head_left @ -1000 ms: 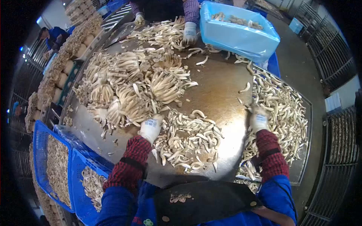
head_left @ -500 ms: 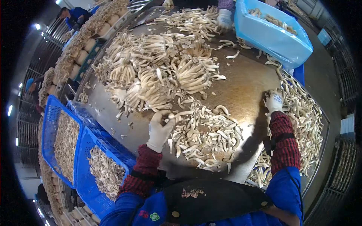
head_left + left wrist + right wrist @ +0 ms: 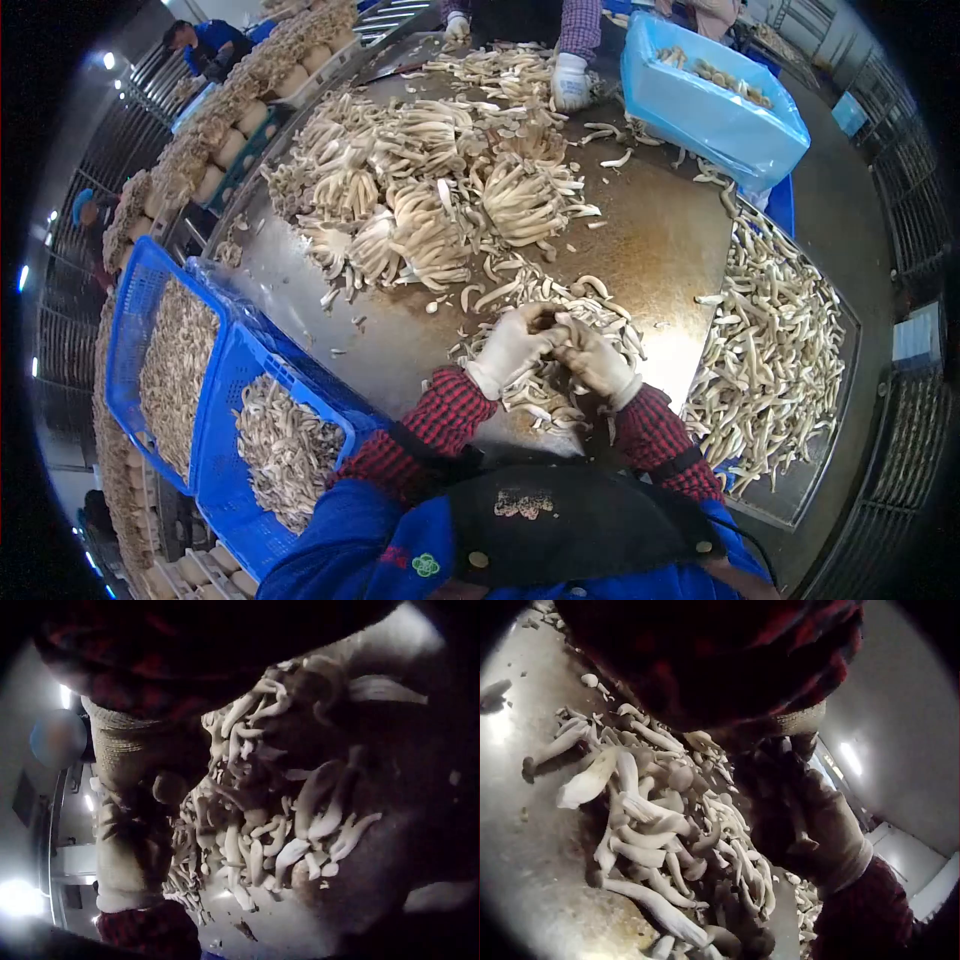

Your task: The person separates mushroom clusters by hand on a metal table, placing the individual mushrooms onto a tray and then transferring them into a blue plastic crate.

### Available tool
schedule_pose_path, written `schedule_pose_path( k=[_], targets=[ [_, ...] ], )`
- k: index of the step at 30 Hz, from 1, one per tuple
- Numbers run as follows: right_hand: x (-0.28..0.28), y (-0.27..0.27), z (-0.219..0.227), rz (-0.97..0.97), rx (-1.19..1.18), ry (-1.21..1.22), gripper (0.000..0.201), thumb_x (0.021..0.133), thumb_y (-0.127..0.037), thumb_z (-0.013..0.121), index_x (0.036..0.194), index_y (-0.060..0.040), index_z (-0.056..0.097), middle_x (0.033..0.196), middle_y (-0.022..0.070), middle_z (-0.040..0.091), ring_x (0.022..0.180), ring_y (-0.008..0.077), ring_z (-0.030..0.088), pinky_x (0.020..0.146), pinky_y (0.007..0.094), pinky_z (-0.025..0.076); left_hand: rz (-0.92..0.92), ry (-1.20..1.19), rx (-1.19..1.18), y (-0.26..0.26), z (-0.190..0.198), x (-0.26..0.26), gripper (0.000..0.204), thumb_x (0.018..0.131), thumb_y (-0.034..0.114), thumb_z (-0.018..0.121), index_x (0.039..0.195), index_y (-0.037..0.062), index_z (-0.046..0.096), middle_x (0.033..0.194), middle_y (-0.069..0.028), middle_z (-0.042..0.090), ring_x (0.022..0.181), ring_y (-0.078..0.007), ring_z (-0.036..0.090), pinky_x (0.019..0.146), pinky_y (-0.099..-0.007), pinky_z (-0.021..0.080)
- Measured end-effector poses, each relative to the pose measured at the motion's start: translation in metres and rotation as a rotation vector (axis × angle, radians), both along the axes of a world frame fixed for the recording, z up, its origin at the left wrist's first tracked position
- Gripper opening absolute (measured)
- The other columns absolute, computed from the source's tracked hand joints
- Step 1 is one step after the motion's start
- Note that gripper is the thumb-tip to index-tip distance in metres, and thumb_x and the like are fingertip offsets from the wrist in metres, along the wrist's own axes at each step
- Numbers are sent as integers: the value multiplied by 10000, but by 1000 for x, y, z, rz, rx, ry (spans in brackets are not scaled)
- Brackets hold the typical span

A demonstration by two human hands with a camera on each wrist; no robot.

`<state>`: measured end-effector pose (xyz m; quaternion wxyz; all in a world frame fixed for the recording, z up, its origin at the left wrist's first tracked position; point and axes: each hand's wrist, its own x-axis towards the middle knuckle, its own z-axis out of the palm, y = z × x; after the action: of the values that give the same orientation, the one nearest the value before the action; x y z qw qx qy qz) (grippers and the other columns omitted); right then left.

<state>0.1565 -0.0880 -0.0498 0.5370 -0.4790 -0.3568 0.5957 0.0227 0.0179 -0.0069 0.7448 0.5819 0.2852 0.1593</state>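
Observation:
Both gloved hands meet over a loose heap of pale, curved mushrooms (image 3: 535, 290) in the head view. My left hand (image 3: 515, 350) has its fingers curled inward and holds a mushroom (image 3: 801, 834), whose stem shows by the palm in the right wrist view. Against its fingertips come the bent fingers of my right hand (image 3: 598, 365); I cannot tell whether they pinch a mushroom too. A round mushroom cap (image 3: 171, 787) shows beside the hands in the left wrist view. Beyond them lie big uncut mushroom clusters (image 3: 430, 235).
A wide pile of single mushrooms (image 3: 770, 350) fills the tray on the right. Blue baskets (image 3: 225, 345) of mushrooms stand at the left. Across the metal table (image 3: 650, 230) are another person's gloved hand (image 3: 571, 82) and a blue-lined crate (image 3: 710, 110).
My left hand has moved right from the clusters' front edge. My right hand has left the edge of the right-hand pile and come in to meet it. The head view has shifted.

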Motion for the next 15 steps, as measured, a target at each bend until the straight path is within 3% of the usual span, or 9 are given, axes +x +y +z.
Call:
schedule_pose_path(
  k=[3, 4, 5, 6, 7, 9, 12, 13, 15],
  targets=[
    [48, -40, -8, -175, -251, 20, 577, 836, 117, 454, 1391, -30, 393, 1020, 25, 587, 843, 104, 565, 731, 214, 492, -50, 341, 700, 13, 32, -7, 381, 811, 172, 697, 1150, 18, 617, 1084, -152, 661, 976, -253, 641, 852, -351, 494],
    [73, -58, 21, -183, -165, -332, 527, 875, 32, 507, 1387, -29, 397, 999, 32, 589, 811, 83, 565, 656, 194, 493, 50, 382, 788, 27, 10, -8, 385, 813, 215, 682, 1157, 53, 617, 1115, -166, 639, 1021, -312, 619, 882, -373, 481],
    [91, -65, 52, -356, -499, -614, 526, 908, -84, 558, 1398, -28, 375, 1005, 67, 597, 788, 74, 565, 596, 198, 495, 90, 439, 989, 43, -4, -10, 388, 810, 242, 672, 1147, 61, 607, 1098, -167, 636, 1015, -325, 609, 880, -389, 476],
    [163, -93, 9, -405, -549, -753, 594, 913, -195, 594, 1414, -19, 329, 1117, 140, 601, 789, 91, 592, 546, 217, 504, 32, 606, 1064, 56, -9, -13, 398, 798, 273, 669, 1134, 70, 599, 1074, -160, 636, 1010, -314, 608, 872, -404, 476],
    [169, -111, 42, -572, -549, -898, 580, 883, -229, 638, 1372, -35, 392, 1185, 176, 592, 878, 121, 610, 629, 280, 538, -24, 668, 1158, 70, -32, -17, 416, 782, 297, 677, 1127, 76, 602, 1053, -164, 638, 999, -308, 613, 865, -407, 479],
    [189, -132, 56, -903, -598, -2190, 512, 839, -210, 688, 1287, -72, 483, 1157, 149, 614, 953, 153, 604, 772, 346, 525, -168, 768, 1067, 89, -52, -22, 416, 759, 252, 680, 1104, 40, 590, 1037, -190, 627, 948, -348, 615, 846, -434, 485],
    [168, -120, 85, -897, -117, -2187, 477, 781, -130, 730, 1220, -89, 546, 1105, 97, 631, 989, 187, 591, 876, 360, 474, -160, 741, 922, 89, -50, -27, 426, 752, 267, 691, 1112, 56, 599, 1013, -195, 642, 924, -356, 626, 827, -432, 493],
    [121, -95, 114, -775, -9, -1669, 469, 754, -57, 731, 1195, -82, 576, 1096, 72, 640, 955, 209, 604, 881, 332, 460, -161, 741, 916, 85, -41, -30, 426, 752, 267, 691, 1112, 56, 599, 1013, -195, 642, 924, -356, 626, 827, -432, 493],
    [84, -58, 90, -617, 270, -1580, 264, 728, 12, 671, 981, -63, 665, 890, 88, 673, 806, 217, 632, 758, 339, 493, 2, 738, 761, 78, -23, -39, 386, 751, 260, 686, 1065, 46, 618, 1023, -204, 653, 958, -346, 628, 840, -413, 486]
  ],
)
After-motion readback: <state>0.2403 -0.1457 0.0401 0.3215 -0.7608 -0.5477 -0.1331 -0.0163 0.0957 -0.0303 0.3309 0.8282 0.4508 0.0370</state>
